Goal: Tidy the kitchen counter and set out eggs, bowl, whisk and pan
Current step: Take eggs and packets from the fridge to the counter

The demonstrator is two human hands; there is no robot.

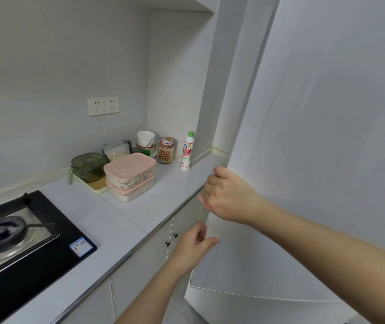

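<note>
The counter (163, 202) was smooth, matt pale grey, edged with a metal-looking strip (127, 253). At lower left the hob (46, 249) was glossy black glass. The stacked boxes (129, 181) looked plastic, with matt pink lids. The bowls (145, 136) were glazed white. On the right, the door (315, 160) was smooth matt white.

Kitchen corner, as I see it through the head camera. Pale grey walls (46, 66) meet at an inside corner, and the left one carries a double wall socket (103, 105). A white countertop (121, 220) runs beneath, with a black glass hob (46, 253) set into it. Below are white base cabinet doors (140, 265) with small dark knobs (167, 243). At right stands a tall white door (327, 136). The light is soft and even.
</note>
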